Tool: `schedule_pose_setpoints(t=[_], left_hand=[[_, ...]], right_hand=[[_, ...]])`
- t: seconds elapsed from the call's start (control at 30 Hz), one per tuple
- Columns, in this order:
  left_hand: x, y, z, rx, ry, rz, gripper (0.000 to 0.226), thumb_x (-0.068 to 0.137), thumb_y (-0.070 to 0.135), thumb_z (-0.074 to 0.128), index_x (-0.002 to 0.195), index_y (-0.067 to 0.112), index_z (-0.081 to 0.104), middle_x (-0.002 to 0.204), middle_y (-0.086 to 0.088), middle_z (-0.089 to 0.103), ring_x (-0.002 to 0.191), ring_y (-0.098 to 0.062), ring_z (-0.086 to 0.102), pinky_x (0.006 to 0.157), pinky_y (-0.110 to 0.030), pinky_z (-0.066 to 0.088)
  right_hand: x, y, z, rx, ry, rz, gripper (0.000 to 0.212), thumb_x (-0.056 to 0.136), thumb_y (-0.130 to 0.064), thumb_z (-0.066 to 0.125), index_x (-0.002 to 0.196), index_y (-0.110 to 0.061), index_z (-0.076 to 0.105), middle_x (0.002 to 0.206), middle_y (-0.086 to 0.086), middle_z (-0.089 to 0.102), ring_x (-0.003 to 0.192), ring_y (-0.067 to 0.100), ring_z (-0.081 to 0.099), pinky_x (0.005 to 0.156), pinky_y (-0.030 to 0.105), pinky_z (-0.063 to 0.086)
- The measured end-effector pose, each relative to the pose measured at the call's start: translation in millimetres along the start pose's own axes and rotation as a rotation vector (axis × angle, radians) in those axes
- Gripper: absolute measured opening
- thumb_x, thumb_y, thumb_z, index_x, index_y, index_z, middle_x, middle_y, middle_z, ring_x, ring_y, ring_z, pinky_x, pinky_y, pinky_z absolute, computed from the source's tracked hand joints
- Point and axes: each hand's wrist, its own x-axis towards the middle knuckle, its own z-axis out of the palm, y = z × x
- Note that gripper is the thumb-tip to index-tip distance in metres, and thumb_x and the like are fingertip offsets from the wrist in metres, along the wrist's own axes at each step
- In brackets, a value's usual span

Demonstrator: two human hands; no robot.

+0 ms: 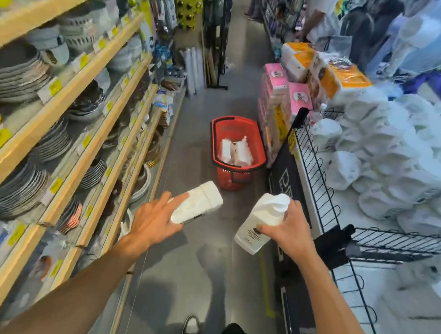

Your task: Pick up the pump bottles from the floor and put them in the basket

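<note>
Several tiers of plate shelving [64,107] line the left of the aisle. A wire bin [316,172] of white bags stands on the right. The red basket [235,178], black-rimmed, sits on the grey floor further down the aisle and contains white containers [235,149]. Both pump bottles are held in the air, short of the basket. The left bottle [199,204] is white and squarish, lying tilted. The right bottle [260,222] is white, with its pump head uppermost and a dark round label on its face. The left hand [155,222] grips the left bottle from above. The right hand [291,232] is wrapped round the right bottle just below the pump.
</note>
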Motion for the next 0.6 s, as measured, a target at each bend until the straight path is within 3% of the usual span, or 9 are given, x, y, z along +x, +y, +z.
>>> schedule_pose_setpoints(t=[0.07,0.23,0.33,0.4,0.5,0.6], left_hand=[[22,-5,1,0.042,-0.008,0.019,0.079,0.07,0.054,0.068,0.145,0.043,0.043,0.103,-0.003,0.054,0.072,-0.033,0.066,0.055,-0.036,0.05],[85,0,-3,0.131,-0.038,0.033,0.079,0.068,0.054,0.07,0.142,0.051,0.044,0.099,-0.001,0.053,0.069,-0.028,0.066,0.051,-0.029,0.031],[136,4,-9,0.123,-0.041,0.006,0.079,0.072,0.056,0.067,0.146,0.054,0.037,0.106,-0.001,0.054,0.079,-0.026,0.068,0.054,-0.031,0.034],[162,7,-8,0.111,-0.032,0.015,0.08,0.068,0.057,0.07,0.143,0.05,0.042,0.099,-0.001,0.054,0.072,-0.027,0.067,0.051,-0.031,0.039],[203,9,-13,0.133,-0.034,-0.014,0.082,0.064,0.056,0.076,0.14,0.047,0.048,0.095,0.001,0.054,0.068,-0.025,0.066,0.05,-0.028,0.034],[244,11,-22,0.119,-0.034,-0.038,0.082,0.073,0.058,0.07,0.147,0.049,0.034,0.106,0.0,0.053,0.083,-0.026,0.067,0.061,-0.033,0.05]], right_hand=[[20,1,0,-0.008,0.005,0.01,0.071,0.057,-0.035,0.09,0.118,-0.036,0.052,0.107,-0.016,0.048,0.101,0.01,0.059,0.089,0.043,0.055],[74,9,-3,-0.008,0.005,0.021,0.066,0.057,-0.035,0.088,0.112,-0.037,0.053,0.104,-0.014,0.048,0.096,0.008,0.058,0.086,0.043,0.056],[123,17,-8,-0.009,0.011,0.018,0.067,0.058,-0.034,0.089,0.114,-0.037,0.052,0.103,-0.015,0.047,0.097,0.008,0.058,0.084,0.04,0.055],[153,21,-11,-0.002,0.015,0.019,0.07,0.058,-0.034,0.089,0.117,-0.036,0.052,0.104,-0.015,0.047,0.097,0.009,0.058,0.082,0.036,0.054],[200,24,-17,0.009,0.012,0.006,0.069,0.059,-0.033,0.089,0.118,-0.034,0.052,0.104,-0.015,0.047,0.097,0.009,0.058,0.08,0.033,0.053],[250,24,-20,-0.001,-0.003,-0.007,0.071,0.06,-0.032,0.09,0.12,-0.034,0.051,0.104,-0.016,0.046,0.097,0.011,0.058,0.078,0.031,0.05]])
